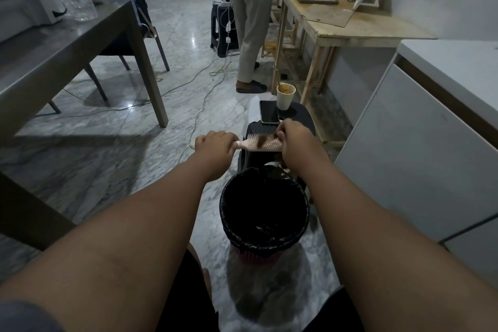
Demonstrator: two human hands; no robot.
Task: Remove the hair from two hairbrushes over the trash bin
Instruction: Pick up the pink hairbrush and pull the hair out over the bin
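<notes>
Left hand [214, 144] grips the brush [265, 145] near the bin [303, 197]. Right hand [295, 140] pinches its hair [262, 140]. Much left to do.

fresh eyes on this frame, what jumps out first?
Two forearms fill the lower frame and meet at centre. There the left hand grips the handle of a pink hairbrush and the right hand pinches at dark hair in its bristles. Just below them in the frame stands a trash bin lined with a black bag. Behind the brush, a phone and a paper cup sit on a black stool.
</notes>
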